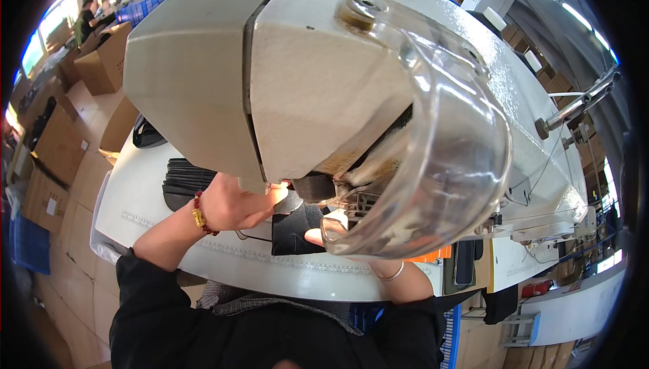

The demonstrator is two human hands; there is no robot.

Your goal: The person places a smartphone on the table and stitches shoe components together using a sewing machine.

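"What are the hands up to?"

"The left hand (233,208) is bunched narrow, fingertips at a grey fabric patch (289,203); whether it pinches or just presses, I can't tell. The right hand (334,224) is partly behind the clear plastic guard (466,166), thumb at the side of the black fabric piece (289,235). I can't tell its grip either."

"And that black piece sits where?"

"Between the two hands, under the sewing machine head (318,78), its near edge just by the ruler strip (304,262) on the white bench (223,267)."

"Much room to move?"

"Tight on the right, where the guard's rim comes low over that hand. On the left, a stack of black pieces (186,183) lies just beside the hand. There's bare bench from the ruler strip to the curved near edge, close to the person's body."

"Count them for me."

"Two hands, one black piece between them, one grey patch, one stack; its layers overlap too closely to number. One smartphone (464,263) lies right of the right wrist. Farther out, one co-worker (86,23) is at upper left, near blue crates (138,8)."
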